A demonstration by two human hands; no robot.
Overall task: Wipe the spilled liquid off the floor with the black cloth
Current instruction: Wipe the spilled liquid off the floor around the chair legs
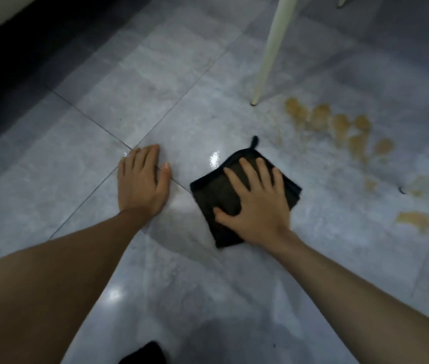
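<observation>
A folded black cloth [214, 195] with a small loop at its far corner lies flat on the grey tiled floor [103, 206]. My right hand [258, 203] presses down on it, fingers spread across its top. My left hand [142, 179] rests palm-down on the bare tile to the left of the cloth, fingers together, holding nothing. Brownish spilled liquid [339, 124] lies in several blotches to the right and beyond the cloth, with more patches [415, 219] at the far right. The cloth is apart from those blotches.
A white furniture leg [271, 51] stands on the floor just beyond the cloth, near the closest blotches. A dark strip runs under a pale edge at the upper left [11, 61]. A dark object [145, 353] shows at the bottom edge.
</observation>
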